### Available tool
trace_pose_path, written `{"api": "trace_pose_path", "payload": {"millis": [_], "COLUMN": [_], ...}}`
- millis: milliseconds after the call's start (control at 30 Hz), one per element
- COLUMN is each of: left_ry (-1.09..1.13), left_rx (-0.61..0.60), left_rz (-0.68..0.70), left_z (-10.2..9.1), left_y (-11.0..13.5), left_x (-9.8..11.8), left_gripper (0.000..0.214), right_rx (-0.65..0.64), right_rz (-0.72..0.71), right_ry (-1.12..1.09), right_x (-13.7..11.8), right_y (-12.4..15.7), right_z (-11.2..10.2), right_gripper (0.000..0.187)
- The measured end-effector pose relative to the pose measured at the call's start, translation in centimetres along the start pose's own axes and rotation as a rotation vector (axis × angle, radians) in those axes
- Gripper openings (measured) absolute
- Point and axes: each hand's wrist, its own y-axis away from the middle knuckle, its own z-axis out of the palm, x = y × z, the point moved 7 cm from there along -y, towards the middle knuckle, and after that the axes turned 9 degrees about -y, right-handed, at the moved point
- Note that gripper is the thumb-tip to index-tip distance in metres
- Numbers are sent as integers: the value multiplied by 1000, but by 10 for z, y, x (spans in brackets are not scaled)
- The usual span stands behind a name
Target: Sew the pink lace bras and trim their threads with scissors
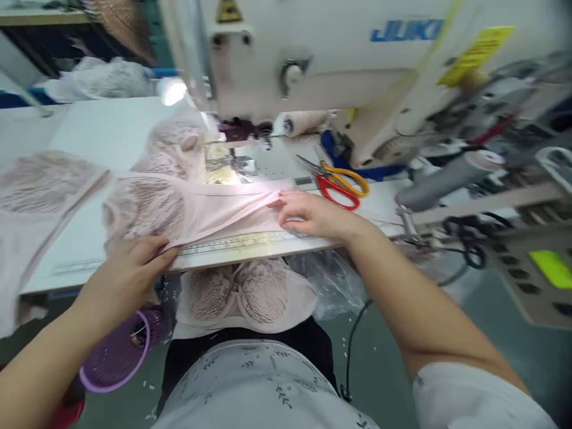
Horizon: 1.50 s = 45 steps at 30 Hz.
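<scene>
Bright scene, white glare beside sewing machine, streaky blur (worst near edges)

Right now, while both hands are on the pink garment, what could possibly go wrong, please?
The right hand is close to the scissors, so it might nudge them.

The pink garment shows loose folds near that hand, which could become creases if pressed flat.

The lower bra rests on the lap and might slip to the floor if the person shifts.

On the white sewing table — a pale pink lace bra, partly over the ruler along the front edge; at left, another lace garment, overhanging; farther right — red-and-yellow scissors.
</scene>
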Motion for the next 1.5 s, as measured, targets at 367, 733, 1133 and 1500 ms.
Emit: {"api": "trace_pose_path", "payload": {"millis": [367, 733, 1133, 1500], "left_ry": [84, 85, 72, 5], "left_rx": [-92, -126, -113, -59], "left_rz": [-91, -72, -69, -2], "left_z": [2, 6, 5, 9], "left_y": [6, 4, 5, 7], "left_x": [-5, -7, -7, -10], "left_gripper": [44, 43, 47, 55], "right_rx": [41, 30, 63, 224], "right_rz": [80, 93, 100, -10], "right_ry": [13, 28, 38, -54], "right_x": [8, 1, 3, -1], "right_y": [2, 0, 5, 14], "right_z": [6, 5, 6, -2], "right_gripper": [21, 22, 20, 8]}}
